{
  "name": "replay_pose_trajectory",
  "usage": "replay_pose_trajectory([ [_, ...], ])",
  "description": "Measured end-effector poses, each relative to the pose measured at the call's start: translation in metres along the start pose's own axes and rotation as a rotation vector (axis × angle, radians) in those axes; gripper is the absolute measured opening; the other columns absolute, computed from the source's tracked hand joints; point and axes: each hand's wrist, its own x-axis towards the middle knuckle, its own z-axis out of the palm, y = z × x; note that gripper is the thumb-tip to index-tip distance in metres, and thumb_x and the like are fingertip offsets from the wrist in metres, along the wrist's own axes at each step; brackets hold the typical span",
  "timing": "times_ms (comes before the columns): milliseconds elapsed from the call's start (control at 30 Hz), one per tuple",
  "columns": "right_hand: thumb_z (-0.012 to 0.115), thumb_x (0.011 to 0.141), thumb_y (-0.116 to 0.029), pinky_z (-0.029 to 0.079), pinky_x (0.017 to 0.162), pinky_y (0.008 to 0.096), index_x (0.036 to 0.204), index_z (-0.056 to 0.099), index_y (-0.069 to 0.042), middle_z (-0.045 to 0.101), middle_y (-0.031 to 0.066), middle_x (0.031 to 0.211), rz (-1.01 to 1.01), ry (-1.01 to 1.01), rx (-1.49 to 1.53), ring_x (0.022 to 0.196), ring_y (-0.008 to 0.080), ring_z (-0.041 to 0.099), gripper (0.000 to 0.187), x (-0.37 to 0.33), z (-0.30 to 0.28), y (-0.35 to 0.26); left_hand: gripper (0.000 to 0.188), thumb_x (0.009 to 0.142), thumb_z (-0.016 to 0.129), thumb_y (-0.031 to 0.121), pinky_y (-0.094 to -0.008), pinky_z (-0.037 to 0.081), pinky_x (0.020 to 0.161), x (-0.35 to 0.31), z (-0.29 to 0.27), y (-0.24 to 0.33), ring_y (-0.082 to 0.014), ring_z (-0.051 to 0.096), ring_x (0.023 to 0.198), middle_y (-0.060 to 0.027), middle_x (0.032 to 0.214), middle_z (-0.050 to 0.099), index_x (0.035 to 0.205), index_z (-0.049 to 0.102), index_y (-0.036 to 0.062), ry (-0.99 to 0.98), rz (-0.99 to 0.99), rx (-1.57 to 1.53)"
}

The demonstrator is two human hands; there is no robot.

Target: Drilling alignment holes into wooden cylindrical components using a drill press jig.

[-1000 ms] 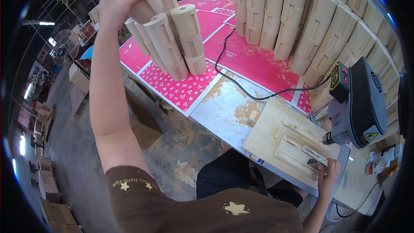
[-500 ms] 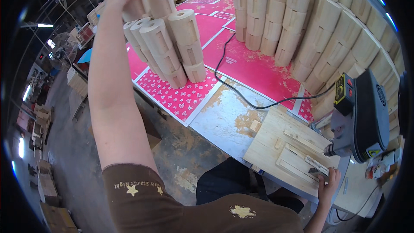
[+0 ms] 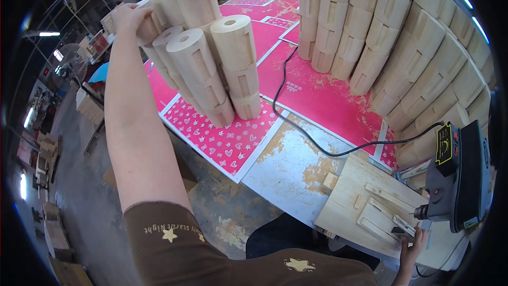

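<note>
Toward ten o'clock, the left hand [image 3: 132,18] grips a wooden cylinder [image 3: 150,30] atop the stack; squaring it over the cylinders beneath [image 3: 163,66] should keep it steady. At four o'clock, the right hand [image 3: 413,246] touches the wooden jig [image 3: 344,201], its grip unclear

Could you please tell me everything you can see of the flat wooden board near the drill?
The flat board looks like bare, pale wood with straight edges. It lies flat, set slantwise on the worktable. Raised pale strips and a small block sit on its face. Toward its right end, the right hand is at a slim clamp-like piece; whether the hand also touches the board is unclear.
</note>
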Motion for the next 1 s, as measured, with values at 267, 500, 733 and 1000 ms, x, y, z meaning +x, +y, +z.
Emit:
replay_pose_trajectory([
  [267,0.067,0.067,-0.010,0.037,0.083,0.0436,0.107,0.050,-0.001,0.046,0.0175,0.096,0.041,-0.009,-0.045,0.093,0.0372,0.045,0.044,-0.002,0.001,-0.001,0.054,0.060,0.078,0.038,-0.0339,0.046,0.087,0.018,0.034,-0.031,-0.0279,0.061,0.099,-0.0161,0.103,0.065,0.104,0.068,0.0079,0.156,0.162,0.094],
  [500,0.070,0.060,-0.002,0.039,0.081,0.0435,0.101,0.055,-0.002,0.052,0.0163,0.096,0.001,0.056,-0.032,0.093,0.0381,0.048,0.043,0.001,-0.003,-0.010,0.051,0.080,0.067,0.035,-0.0354,0.045,0.091,-0.039,0.000,0.012,-0.0262,0.057,0.105,-0.0161,0.117,0.058,0.119,0.057,0.0045,0.383,0.263,-0.251],
  [733,0.075,0.063,-0.016,0.039,0.074,0.0406,0.098,0.055,-0.005,0.050,0.0121,0.089,-0.025,-0.048,-0.002,0.085,0.0331,0.048,0.042,0.000,-0.031,-0.009,0.043,0.088,0.058,0.006,-0.0413,0.038,0.099,-0.296,-0.045,0.130,-0.0312,0.045,0.118,-0.0203,0.129,0.043,0.127,0.042,-0.0047,0.030,0.714,-0.888],
  [1000,0.073,0.069,-0.015,0.040,0.086,0.0395,0.099,0.060,-0.007,0.055,0.0106,0.098,-0.181,0.270,-0.130,0.096,0.0292,0.051,0.034,0.066,-0.113,0.012,0.033,0.084,0.058,0.000,-0.0406,0.034,0.100,-0.480,-0.067,0.184,-0.0294,0.043,0.118,-0.0188,0.126,0.042,0.115,0.049,-0.0032,-0.376,0.510,-1.138],
])
